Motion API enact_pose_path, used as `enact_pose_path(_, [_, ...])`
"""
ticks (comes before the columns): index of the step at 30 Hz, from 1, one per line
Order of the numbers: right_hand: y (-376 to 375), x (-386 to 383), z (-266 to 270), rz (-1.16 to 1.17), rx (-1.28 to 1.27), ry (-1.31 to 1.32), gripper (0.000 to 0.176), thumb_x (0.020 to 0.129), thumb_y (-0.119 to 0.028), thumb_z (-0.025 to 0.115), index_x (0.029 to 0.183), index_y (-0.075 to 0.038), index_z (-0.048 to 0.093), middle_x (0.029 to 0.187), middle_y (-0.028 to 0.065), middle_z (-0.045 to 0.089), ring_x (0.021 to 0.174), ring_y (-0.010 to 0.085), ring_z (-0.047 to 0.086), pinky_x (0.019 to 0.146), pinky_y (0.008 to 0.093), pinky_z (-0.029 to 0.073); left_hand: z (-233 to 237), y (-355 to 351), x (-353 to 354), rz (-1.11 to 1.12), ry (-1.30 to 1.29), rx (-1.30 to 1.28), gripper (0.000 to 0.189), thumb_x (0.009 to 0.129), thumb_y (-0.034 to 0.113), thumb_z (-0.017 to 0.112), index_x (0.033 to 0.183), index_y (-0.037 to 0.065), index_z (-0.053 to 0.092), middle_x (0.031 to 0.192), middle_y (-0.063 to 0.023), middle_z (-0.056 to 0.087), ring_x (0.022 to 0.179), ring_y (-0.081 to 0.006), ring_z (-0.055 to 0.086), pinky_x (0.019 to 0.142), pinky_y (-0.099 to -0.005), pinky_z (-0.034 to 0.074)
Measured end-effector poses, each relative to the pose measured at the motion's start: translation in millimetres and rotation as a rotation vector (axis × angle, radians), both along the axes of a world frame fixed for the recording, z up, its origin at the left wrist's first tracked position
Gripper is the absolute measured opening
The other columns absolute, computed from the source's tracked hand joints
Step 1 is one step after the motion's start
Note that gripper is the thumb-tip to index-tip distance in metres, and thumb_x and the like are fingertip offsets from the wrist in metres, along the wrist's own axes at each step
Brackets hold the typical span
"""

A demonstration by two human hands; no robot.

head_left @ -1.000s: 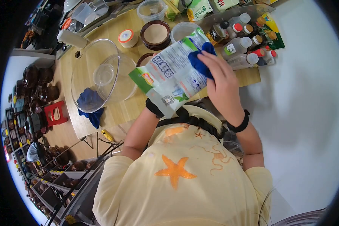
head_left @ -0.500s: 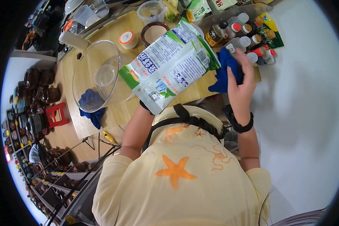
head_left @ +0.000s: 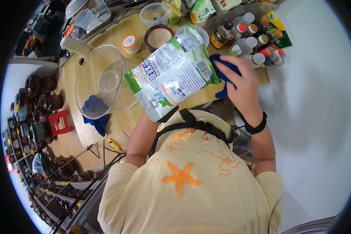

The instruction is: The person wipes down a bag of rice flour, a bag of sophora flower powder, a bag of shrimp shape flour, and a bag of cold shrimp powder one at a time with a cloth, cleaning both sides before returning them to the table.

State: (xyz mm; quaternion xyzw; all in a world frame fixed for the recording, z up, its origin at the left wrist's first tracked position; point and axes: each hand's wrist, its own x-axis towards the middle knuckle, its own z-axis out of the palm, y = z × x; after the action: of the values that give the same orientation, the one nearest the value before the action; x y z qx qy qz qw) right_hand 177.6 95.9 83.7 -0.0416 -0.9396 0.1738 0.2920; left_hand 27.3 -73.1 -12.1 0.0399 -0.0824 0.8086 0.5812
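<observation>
A white and green printed plastic packet (head_left: 169, 74) is held up, tilted, over the wooden table. My left forearm runs up behind it; the packet hides my left hand, which supports it from underneath. My right hand (head_left: 241, 80) grips a dark blue cloth (head_left: 224, 70), its fingers bent over it. The cloth touches the packet's green right end. Beside the packet, to the left, stands a large clear glass bowl (head_left: 80, 84) with a smaller clear dish (head_left: 108, 81) seen within its outline.
Bottles with coloured caps (head_left: 245, 46) crowd the table's right back corner. A brown-rimmed bowl (head_left: 159, 38), a lidded jar (head_left: 132, 44) and a clear tub (head_left: 154, 15) stand behind the packet. Another blue cloth (head_left: 99, 124) lies at the table's left front edge. A white wall (head_left: 316, 97) rises on the right.
My right hand has brought the blue cloth leftward against the packet's right end, its fingers now turned toward the packet. The packet has shifted slightly down.
</observation>
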Motion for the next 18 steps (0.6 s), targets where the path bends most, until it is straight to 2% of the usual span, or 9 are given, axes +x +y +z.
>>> enact_pose_path(4, [-10,12,-22,0.060,-0.020,-0.083,0.038,0.062,0.007,0.055,0.095,-0.010,0.066,0.101,0.0061,0.057,0.087,0.0283,0.052,0.076,0.0357,0.046,0,-2,-5,0.027,-0.004,-0.001,0.063,0.090,0.049,0.034,0.138,0.008,0.028,0.136,-0.0134,0.039,0.121,-0.0287,0.041,0.104,-0.0394,0.030])
enact_pose_path(9, [12,17,-15,-0.179,-0.146,0.053,0.042,0.062,0.009,0.055,0.097,-0.010,0.066,0.100,0.0084,0.056,0.092,0.0269,0.053,0.079,0.0340,0.045,2,-7,-11,0.063,0.006,-0.012,0.063,0.090,0.048,0.034,0.138,0.008,0.028,0.136,-0.0134,0.039,0.121,-0.0286,0.041,0.103,-0.0393,0.030])
enact_pose_path(12, [10,9,3,-0.184,-0.185,0.181,0.044,0.062,0.010,0.054,0.099,-0.011,0.066,0.100,0.0084,0.057,0.091,0.0272,0.053,0.079,0.0347,0.045,2,-6,-10,0.044,0.015,-0.024,0.062,0.091,0.048,0.034,0.138,0.008,0.028,0.136,-0.0134,0.039,0.121,-0.0285,0.041,0.103,-0.0393,0.030])
enact_pose_path(18, [-10,-8,-3,-0.073,-0.058,0.114,0.047,0.061,0.006,0.058,0.104,-0.012,0.065,0.103,0.0063,0.054,0.091,0.0266,0.051,0.080,0.0373,0.043,1,0,-2,0.004,0.029,-0.045,0.062,0.091,0.047,0.033,0.138,0.008,0.028,0.136,-0.0134,0.039,0.121,-0.0284,0.041,0.103,-0.0392,0.030])
